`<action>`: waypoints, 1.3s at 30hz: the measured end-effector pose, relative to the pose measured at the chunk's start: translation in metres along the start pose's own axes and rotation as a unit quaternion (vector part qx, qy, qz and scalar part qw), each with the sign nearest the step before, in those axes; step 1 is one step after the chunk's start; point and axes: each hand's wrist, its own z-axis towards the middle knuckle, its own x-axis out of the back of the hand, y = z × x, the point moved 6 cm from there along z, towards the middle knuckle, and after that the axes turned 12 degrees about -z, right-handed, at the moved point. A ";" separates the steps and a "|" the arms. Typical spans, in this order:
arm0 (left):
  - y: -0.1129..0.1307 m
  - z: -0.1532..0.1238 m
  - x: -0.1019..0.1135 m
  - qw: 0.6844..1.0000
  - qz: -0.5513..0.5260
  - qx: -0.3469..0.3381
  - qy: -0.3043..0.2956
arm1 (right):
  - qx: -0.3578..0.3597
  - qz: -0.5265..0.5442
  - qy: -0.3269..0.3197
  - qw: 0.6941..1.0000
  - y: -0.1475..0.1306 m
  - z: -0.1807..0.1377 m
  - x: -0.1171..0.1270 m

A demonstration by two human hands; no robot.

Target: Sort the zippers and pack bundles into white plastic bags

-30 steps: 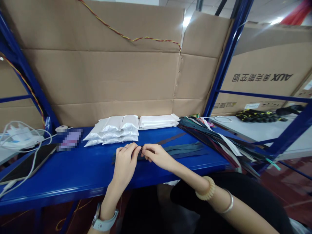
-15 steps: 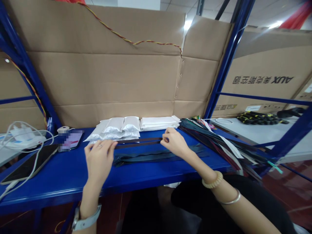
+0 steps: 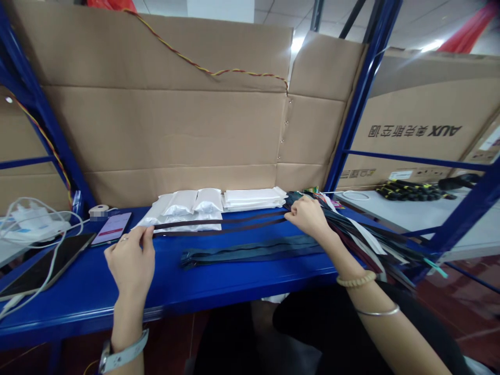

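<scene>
Between my two hands a dark brown zipper is stretched out above the blue shelf, its tapes running as two narrow parallel strips. My left hand pinches its left end between thumb and fingers. At the other end my right hand is closed around it, fingers curled in. Below the strips, dark teal zippers lie flat along the shelf. A heap of zippers in several colours spreads out just right of my right hand.
Silvery-white packets and flat white packets sit against the cardboard back panel. To the left lie a phone, a dark tablet-like device and white cables. A blue post rises at the right.
My hands have moved apart, the left one leftward and the right one rightward and slightly up. A longer stretch of the brown zipper now shows between them.
</scene>
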 end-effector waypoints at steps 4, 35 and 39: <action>0.011 -0.003 -0.010 0.998 -0.040 0.005 -0.042 | 0.014 0.191 -0.086 0.978 -0.016 -0.004 -0.008; 0.128 -0.061 -0.058 0.917 -0.234 -0.141 -0.290 | 0.171 0.675 -0.241 0.676 -0.146 -0.055 0.017; 0.135 -0.061 -0.048 0.912 -0.202 -0.203 -0.294 | 0.179 0.646 -0.220 0.709 -0.142 -0.053 0.019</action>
